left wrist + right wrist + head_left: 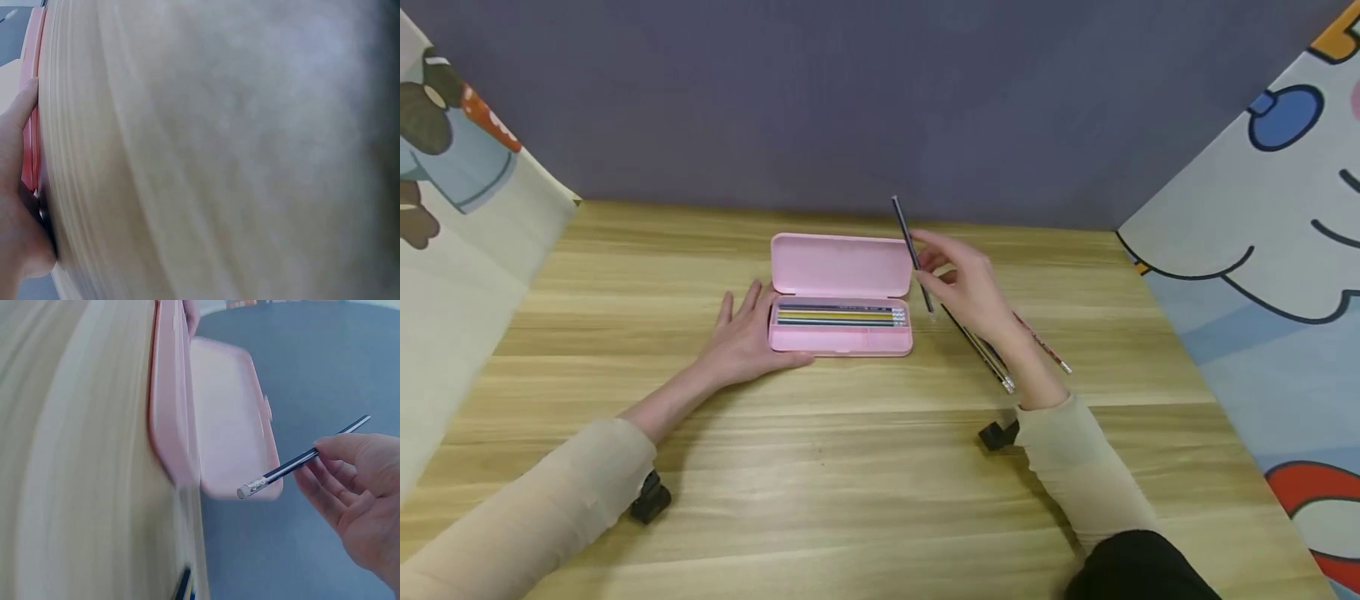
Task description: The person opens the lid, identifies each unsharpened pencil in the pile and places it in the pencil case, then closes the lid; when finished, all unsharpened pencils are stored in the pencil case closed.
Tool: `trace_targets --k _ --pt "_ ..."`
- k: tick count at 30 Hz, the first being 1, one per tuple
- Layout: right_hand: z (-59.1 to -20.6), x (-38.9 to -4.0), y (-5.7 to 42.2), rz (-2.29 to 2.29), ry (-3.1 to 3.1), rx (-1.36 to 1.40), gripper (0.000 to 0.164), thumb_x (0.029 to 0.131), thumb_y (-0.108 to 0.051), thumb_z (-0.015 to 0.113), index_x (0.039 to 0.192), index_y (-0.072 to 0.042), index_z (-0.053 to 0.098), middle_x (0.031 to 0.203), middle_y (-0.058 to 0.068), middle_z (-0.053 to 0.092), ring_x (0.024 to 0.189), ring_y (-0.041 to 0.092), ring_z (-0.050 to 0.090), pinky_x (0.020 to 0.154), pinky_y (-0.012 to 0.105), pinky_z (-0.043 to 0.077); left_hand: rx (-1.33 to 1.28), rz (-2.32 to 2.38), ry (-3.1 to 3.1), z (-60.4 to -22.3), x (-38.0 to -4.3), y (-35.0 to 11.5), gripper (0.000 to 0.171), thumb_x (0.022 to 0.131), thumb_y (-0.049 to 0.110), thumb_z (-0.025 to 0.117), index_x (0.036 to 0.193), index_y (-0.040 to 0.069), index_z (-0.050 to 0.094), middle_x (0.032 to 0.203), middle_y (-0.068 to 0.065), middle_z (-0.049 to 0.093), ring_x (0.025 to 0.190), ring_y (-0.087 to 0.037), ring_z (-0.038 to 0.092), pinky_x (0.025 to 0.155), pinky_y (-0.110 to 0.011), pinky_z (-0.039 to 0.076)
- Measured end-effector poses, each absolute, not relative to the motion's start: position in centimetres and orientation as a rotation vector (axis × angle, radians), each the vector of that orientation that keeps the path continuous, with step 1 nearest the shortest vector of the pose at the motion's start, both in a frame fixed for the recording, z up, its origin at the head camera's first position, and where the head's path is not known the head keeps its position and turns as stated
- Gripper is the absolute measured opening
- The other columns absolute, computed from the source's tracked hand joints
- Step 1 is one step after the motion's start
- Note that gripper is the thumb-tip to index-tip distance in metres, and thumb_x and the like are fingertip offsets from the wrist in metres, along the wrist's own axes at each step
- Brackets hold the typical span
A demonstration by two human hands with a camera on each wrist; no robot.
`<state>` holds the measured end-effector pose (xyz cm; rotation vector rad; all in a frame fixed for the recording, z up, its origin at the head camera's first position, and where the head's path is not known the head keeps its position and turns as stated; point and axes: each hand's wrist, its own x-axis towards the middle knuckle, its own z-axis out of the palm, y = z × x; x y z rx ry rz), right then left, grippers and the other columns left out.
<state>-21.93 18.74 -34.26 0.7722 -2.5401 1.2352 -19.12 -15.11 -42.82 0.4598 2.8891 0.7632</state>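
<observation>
A pink pencil case [841, 340] lies with its lid raised on the wooden table, several pencils [842, 315] side by side in its upper compartment. My left hand [745, 337] rests at the case's left end, fingers spread and thumb along the front edge; the left wrist view shows the thumb against the pink side. Between thumb and fingers, my right hand [958, 279] pinches a dark striped pencil [290, 464] to the right of the lid [228, 419]. This pencil's white eraser end points down toward the table, its other end up and away.
Below the right hand lie several loose pencils [988, 358], and a red patterned pencil [1043, 343] is partly hidden by the wrist. A grey panel [850, 108] stands behind the table [820, 483]. Cartoon-printed panels [1247, 250] flank both sides.
</observation>
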Motion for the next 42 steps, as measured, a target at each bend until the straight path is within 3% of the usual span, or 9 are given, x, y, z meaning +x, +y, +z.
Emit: trace_targets --k 5,13,28,36,42 --pt "-34.1 -23.0 14.8 1.198 -2.532 0.928 0.049 0.093 0.003 0.070 0.140 -0.007 0.062 0.104 0.016 0.072 0.094 0.026 0.071 0.077 0.035 0.064 0.451 0.757 2.894 -42.9 -19.0 -15.2 0.108 0.075 0.068 0.079 0.154 0.013 0.030 0.172 -0.018 0.020 0.162 -0.041 0.005 0.127 -0.067 -0.008" --pt "-34.9 -24.3 11.3 0.870 -2.619 1.181 0.037 0.096 -0.001 0.069 0.131 -0.011 0.069 0.102 0.007 0.076 0.092 0.018 0.071 0.082 0.030 0.062 0.444 0.740 2.884 -42.8 -19.2 -15.0 0.114 0.075 0.069 0.079 0.158 0.013 0.024 0.172 -0.017 0.021 0.162 -0.041 0.004 0.128 -0.066 -0.008" --pt "-36.3 -24.2 10.0 0.312 -2.983 1.188 0.029 0.096 -0.011 0.071 0.123 -0.021 0.076 0.104 -0.002 0.075 0.095 0.014 0.069 0.086 0.036 0.059 0.443 0.755 2.884 -42.9 -19.2 -15.0 0.113 0.076 0.067 0.080 0.157 0.011 0.025 0.172 -0.017 0.020 0.162 -0.040 0.004 0.128 -0.066 -0.007" --pt "-36.1 -24.3 11.8 0.535 -2.879 1.194 0.024 0.096 -0.007 0.071 0.120 -0.009 0.075 0.103 0.005 0.077 0.093 0.017 0.071 0.085 0.032 0.059 0.441 0.760 2.876 -42.8 -19.1 -15.0 0.113 0.076 0.069 0.079 0.157 0.012 0.024 0.173 -0.017 0.018 0.162 -0.041 0.003 0.128 -0.065 -0.009" --pt "-35.0 -24.7 14.1 0.818 -2.662 0.945 0.016 0.098 -0.009 0.068 0.111 -0.006 0.077 0.095 0.008 0.075 0.079 0.017 0.066 0.071 0.029 0.056 0.446 0.761 2.883 -42.9 -19.2 -15.0 0.111 0.075 0.067 0.080 0.155 0.013 0.028 0.173 -0.016 0.018 0.162 -0.040 0.004 0.128 -0.066 -0.008"
